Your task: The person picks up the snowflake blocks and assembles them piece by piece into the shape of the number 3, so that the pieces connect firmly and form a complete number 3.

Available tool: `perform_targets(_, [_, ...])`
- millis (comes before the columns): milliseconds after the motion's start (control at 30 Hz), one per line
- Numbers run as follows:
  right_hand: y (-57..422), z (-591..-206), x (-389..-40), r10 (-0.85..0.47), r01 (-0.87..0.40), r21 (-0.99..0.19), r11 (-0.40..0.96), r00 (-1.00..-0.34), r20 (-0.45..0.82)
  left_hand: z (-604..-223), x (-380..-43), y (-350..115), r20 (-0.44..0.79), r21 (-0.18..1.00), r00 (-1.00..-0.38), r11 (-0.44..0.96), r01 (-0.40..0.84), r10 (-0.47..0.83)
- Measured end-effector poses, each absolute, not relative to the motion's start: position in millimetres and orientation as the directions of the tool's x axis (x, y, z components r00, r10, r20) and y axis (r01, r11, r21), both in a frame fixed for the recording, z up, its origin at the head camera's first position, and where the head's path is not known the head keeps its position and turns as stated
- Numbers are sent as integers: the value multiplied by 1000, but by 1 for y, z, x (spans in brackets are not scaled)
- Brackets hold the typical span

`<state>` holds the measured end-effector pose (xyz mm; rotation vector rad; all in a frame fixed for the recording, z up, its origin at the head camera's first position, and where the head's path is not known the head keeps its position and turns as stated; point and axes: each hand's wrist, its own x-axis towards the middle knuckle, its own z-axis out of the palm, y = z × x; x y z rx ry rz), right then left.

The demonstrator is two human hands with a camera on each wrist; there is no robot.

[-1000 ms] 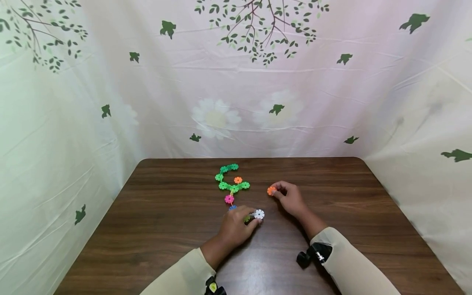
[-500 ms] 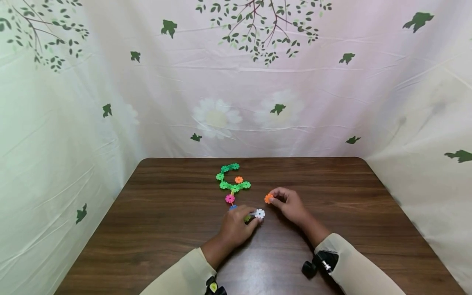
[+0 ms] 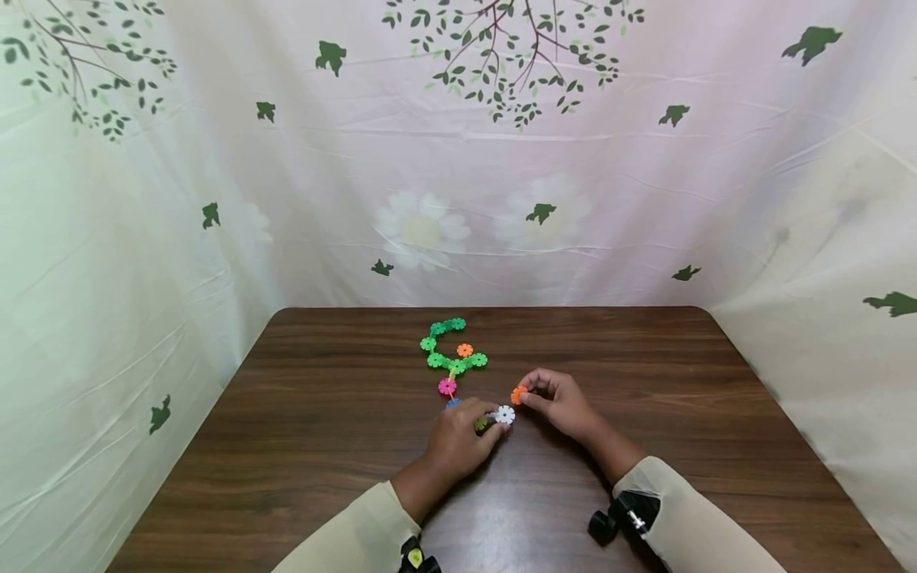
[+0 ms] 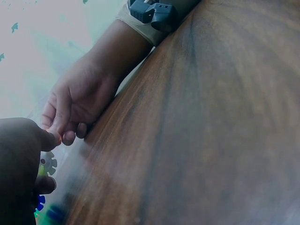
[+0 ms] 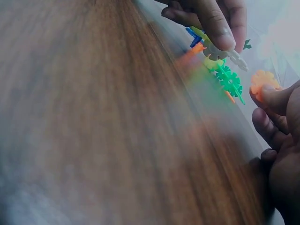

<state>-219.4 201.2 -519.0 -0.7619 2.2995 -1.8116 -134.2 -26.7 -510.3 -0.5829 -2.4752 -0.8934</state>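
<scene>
Joined flower-shaped plastic discs form a chain on the table. Its far part is a curve of green discs [image 3: 435,360], followed nearer by a pink disc [image 3: 447,386] and a blue disc [image 3: 454,403]. My left hand [image 3: 458,442] grips the near end, where an olive-green disc [image 3: 481,424] and a white disc [image 3: 505,415] show between fingers and thumb; part of the chain is hidden under the hand. My right hand [image 3: 562,403] pinches an orange disc [image 3: 519,395] between thumb and index finger. In the right wrist view this orange disc [image 5: 263,83] stands apart from the white disc [image 5: 214,51].
A second orange disc [image 3: 465,350] lies inside the green curve. The brown wooden table [image 3: 322,477] meets a pale printed cloth [image 3: 458,270] at its back and sides. Each wrist wears a black camera, such as the right one [image 3: 623,513].
My right hand has moved nearer and to the left with the orange disc, closer to the white disc. The left hand and the chain stay almost where they were.
</scene>
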Motion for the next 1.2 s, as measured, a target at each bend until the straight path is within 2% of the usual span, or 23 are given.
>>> perform_targets(500, [203, -517, -217, -487, -293, -946, 140, -852, 191, -512, -136, -26, 548, 490, -804, 691, 531, 230])
perform_targets(967, [201, -517, -215, -526, -328, -927, 180, -829, 191, -511, -135, -26, 552, 486, -799, 686, 541, 239])
perform_targets(1200, [198, -517, -213, -511, -333, -917, 218, -840, 184, -512, -136, -26, 572, 466, -779, 679, 567, 258])
